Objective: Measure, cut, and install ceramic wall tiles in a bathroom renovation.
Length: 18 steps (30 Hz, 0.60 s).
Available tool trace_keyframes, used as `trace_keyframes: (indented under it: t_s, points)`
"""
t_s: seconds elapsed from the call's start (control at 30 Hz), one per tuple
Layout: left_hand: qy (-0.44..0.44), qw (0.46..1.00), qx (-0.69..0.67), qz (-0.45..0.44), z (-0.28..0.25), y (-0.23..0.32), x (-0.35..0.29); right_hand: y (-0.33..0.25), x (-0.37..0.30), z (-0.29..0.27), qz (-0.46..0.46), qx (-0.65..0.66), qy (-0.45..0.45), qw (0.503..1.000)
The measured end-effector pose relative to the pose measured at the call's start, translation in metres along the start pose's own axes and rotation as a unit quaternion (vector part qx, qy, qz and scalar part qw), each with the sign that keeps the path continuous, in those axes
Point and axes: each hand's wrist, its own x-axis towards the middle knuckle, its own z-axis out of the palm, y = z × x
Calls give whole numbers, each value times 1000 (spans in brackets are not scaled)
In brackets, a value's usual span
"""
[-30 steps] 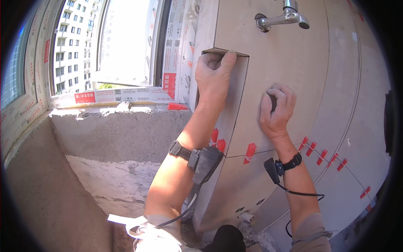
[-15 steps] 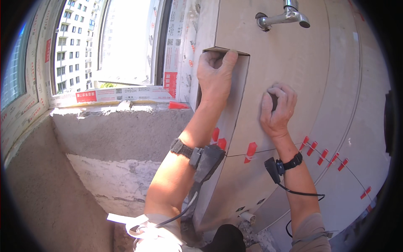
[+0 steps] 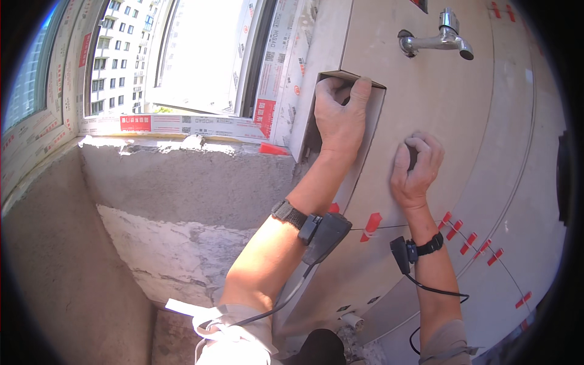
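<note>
My left hand is closed at the top of a narrow tile strip on the column beside the window. Its thumb and bent fingers pinch near the strip's upper end, just below the lower edge of an upper tile piece. What lies behind the fingers is hidden. My right hand rests against a large beige wall tile. Its fingers and thumb curl around a dark spot; I cannot tell whether that is a hole, an object or shadow.
A chrome tap sticks out of the wall above my right hand. Red wedges sit along the tile joints. To the left are a taped window frame and a rough cement wall. A white pipe end protrudes low down.
The view has shifted, so the wall and both hands appear further right. My left hand keeps its place at the strip's top, and my right hand stays on the large tile.
</note>
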Motion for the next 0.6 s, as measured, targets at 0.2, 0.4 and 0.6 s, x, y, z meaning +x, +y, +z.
trace_keyframes:
  t_s: [0.2,0.4,0.6]
  points:
    - [16,1000,27,0,-3,-2,2,2,-2,2,-1,13,3,1000]
    - [-2,999,25,-33,-3,3,2,6,-1,0,-7,5,7,1000]
    - [-9,997,51,-48,-6,11,1,6,-1,0,-8,7,12,1000]
